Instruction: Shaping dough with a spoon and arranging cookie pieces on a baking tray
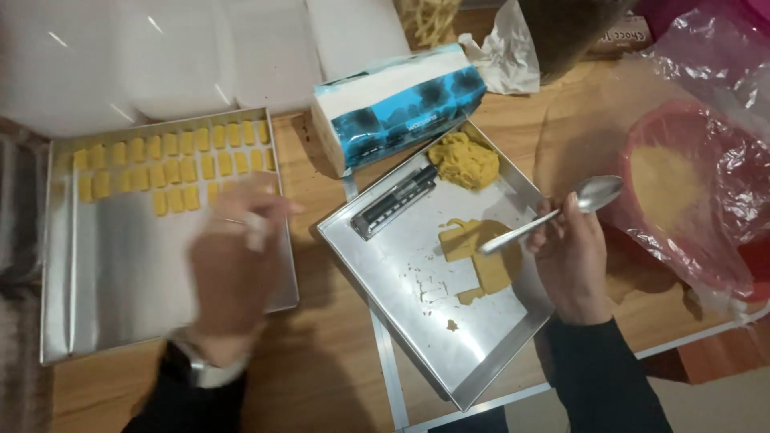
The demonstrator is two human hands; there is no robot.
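My left hand (233, 256), blurred by motion, hovers over the right part of a large metal baking tray (96, 305); whether it holds a piece I cannot tell. Rows of small yellow dough pieces (172, 160) fill the tray's far end. My right hand (569, 265) grips a metal spoon (553, 216) by its handle, bowl pointing up and right. The spoon is above a smaller metal tray (401, 273) that holds flattened yellow dough (481, 256), a lump of dough (464, 160) in the far corner and a black-and-metal cutter tool (395, 202).
A blue-and-white tissue box (397, 104) lies between the two trays. A red bowl wrapped in clear plastic (690, 200) stands at the right. Crumpled plastic (501, 52) and white sheets (160, 56) lie at the back of the wooden table (321, 353).
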